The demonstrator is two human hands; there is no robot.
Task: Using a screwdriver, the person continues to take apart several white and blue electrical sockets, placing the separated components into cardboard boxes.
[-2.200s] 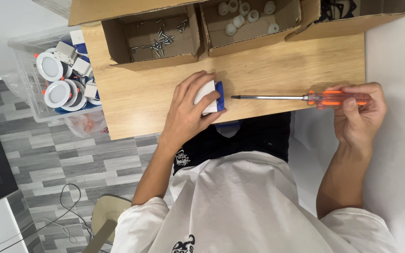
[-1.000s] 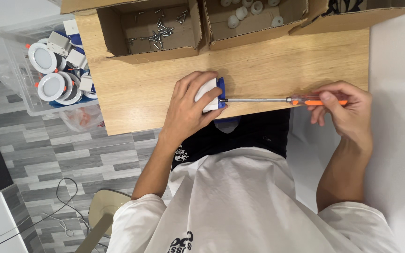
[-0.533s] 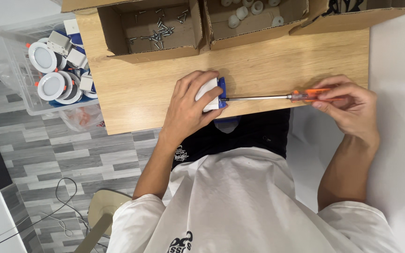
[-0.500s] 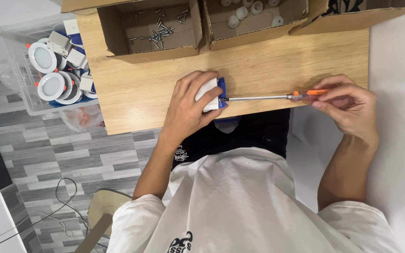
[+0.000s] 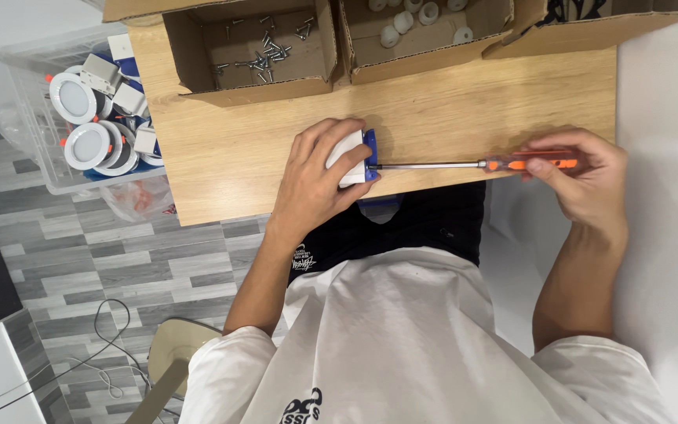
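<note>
Left hand (image 5: 317,177) hides white-blue part (image 5: 355,157) — screwdriver (image 5: 464,164) tip unseen.

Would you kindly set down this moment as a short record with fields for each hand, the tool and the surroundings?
Left hand: grips a white and blue part on the wooden table.
Right hand: holds the orange-handled screwdriver.
Tool: lies level, its tip at the part's blue side.
Behind: cardboard box of screws; cardboard box of white rings.
Beside table: clear bin of round lamps.
</note>
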